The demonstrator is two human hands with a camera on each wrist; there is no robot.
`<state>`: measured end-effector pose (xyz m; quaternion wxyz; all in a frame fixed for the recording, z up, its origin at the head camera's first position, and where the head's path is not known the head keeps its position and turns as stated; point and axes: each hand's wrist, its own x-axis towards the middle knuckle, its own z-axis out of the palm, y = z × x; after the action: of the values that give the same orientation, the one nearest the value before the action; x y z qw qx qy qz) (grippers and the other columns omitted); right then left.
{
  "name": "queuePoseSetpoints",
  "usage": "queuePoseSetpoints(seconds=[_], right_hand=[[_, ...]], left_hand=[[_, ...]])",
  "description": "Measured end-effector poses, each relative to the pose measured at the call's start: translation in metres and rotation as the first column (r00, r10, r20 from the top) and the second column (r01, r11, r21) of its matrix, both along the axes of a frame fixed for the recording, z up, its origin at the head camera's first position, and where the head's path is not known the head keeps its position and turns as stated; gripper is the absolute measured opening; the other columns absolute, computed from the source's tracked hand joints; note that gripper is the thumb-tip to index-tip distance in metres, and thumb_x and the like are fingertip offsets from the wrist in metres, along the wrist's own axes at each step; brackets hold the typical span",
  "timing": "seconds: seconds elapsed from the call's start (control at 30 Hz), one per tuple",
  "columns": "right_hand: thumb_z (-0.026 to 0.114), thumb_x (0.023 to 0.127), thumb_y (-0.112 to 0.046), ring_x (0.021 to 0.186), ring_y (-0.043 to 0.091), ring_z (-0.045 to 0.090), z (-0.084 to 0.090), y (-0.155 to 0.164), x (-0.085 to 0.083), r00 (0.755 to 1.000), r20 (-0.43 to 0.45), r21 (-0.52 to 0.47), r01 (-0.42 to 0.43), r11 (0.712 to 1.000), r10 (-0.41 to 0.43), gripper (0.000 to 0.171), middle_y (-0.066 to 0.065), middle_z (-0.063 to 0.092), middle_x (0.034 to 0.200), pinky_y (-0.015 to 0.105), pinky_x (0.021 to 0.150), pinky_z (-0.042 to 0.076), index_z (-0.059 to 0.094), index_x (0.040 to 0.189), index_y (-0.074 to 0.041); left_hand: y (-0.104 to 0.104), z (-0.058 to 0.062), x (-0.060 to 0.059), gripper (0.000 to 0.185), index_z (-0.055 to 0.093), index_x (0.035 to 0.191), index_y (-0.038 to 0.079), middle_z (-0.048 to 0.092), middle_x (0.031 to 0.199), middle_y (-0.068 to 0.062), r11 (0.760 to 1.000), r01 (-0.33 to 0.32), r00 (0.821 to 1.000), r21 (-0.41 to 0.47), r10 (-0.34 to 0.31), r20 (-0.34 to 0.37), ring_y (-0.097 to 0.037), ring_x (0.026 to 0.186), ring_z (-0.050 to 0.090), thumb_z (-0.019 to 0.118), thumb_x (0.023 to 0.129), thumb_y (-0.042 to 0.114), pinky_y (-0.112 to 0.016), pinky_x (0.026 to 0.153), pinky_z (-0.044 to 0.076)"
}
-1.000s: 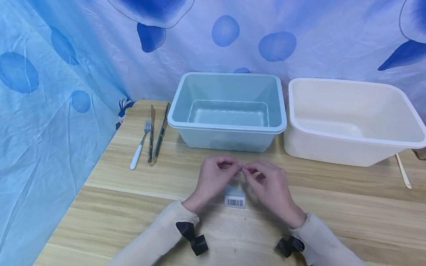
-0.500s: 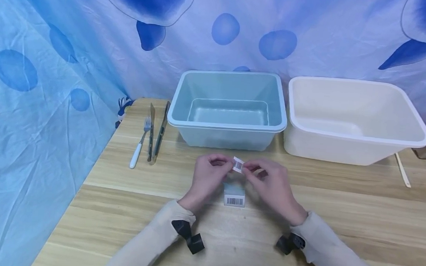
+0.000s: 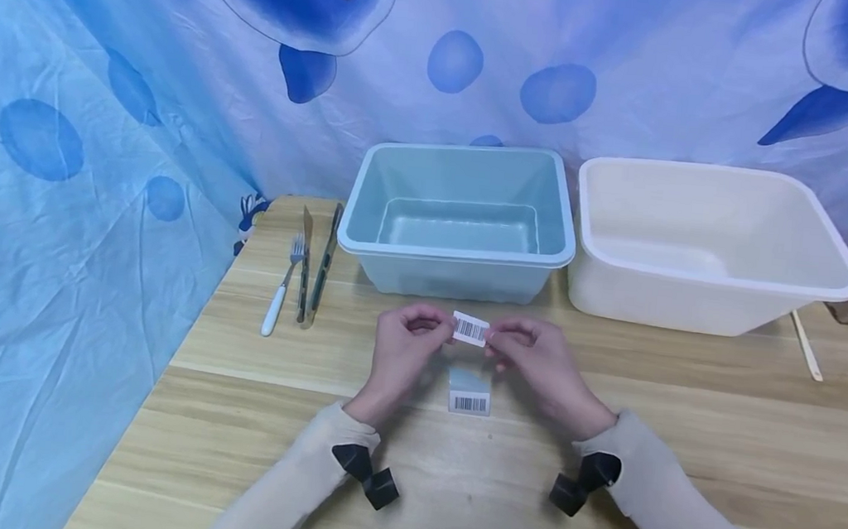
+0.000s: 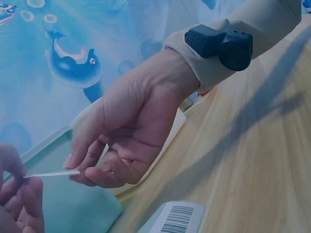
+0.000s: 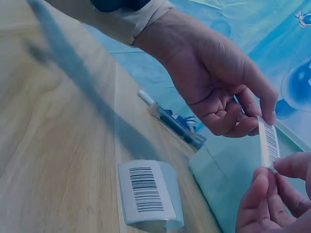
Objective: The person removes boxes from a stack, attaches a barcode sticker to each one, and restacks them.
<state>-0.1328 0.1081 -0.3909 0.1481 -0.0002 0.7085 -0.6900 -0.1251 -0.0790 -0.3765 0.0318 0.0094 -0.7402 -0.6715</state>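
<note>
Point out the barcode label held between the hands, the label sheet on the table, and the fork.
barcode label (image 3: 471, 330), head view, middle of its printed face.
label sheet (image 3: 469, 393), head view, its centre.
fork (image 3: 279, 295), head view, mid-handle.

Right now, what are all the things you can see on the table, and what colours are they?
Barcode label: one, white, pinched between both hands above the table.
Label sheet: one, pale blue with one white barcode, on the table under the hands.
Blue tub: one, light blue, behind the hands.
White tub: one, cream, right of the blue tub.
Fork: one, white handle, left.
Knife: one, beside the fork.
Tongs: one, beside the knife.
Wooden table: one, light wood.
Whale curtain: blue, behind.
Left hand: one.
Right hand: one.
</note>
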Motion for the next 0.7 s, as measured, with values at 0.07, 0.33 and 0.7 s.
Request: queuePoseSetpoints(seconds=[0.07,0.33,0.7], right_hand=[[0.062,0.091,-0.004,0.075,0.011,0.066,0.000,-0.002,0.000,1.000,0.010,-0.037,0.012,0.999,-0.012,0.026,0.007,0.072,0.084,0.023,0.062,0.056,0.059,0.111,0.011],[0.067,0.089,-0.009,0.069,0.013,0.065,-0.003,-0.011,-0.003,0.992,-0.114,0.023,0.054,0.998,-0.051,0.022,0.004,0.069,0.085,0.024,0.057,0.054,0.064,0.105,0.005],[0.066,0.089,-0.007,0.075,0.033,0.069,-0.001,-0.020,-0.005,0.942,-0.335,0.105,0.032,0.994,0.005,0.021,0.023,0.071,0.098,0.040,0.062,0.059,0.069,0.109,-0.002]], left_hand=[[-0.002,-0.001,0.001,0.008,0.070,0.087,-0.004,0.072,0.078,-0.014,1.000,0.005,1.000,-0.015,-0.005,0.004,-0.011,0.064,0.067,0.071,0.081,0.001,-0.020,0.062,0.056],[-0.010,-0.005,-0.001,0.011,0.071,0.086,-0.003,0.072,0.086,-0.016,0.998,-0.014,1.000,-0.065,0.013,-0.022,-0.009,0.071,0.065,0.076,0.078,0.002,-0.021,0.069,0.056],[-0.019,0.003,-0.004,0.015,0.070,0.095,-0.007,0.071,0.095,-0.024,0.988,-0.025,0.996,-0.156,0.012,-0.084,-0.024,0.077,0.067,0.072,0.082,-0.002,-0.015,0.066,0.053]])
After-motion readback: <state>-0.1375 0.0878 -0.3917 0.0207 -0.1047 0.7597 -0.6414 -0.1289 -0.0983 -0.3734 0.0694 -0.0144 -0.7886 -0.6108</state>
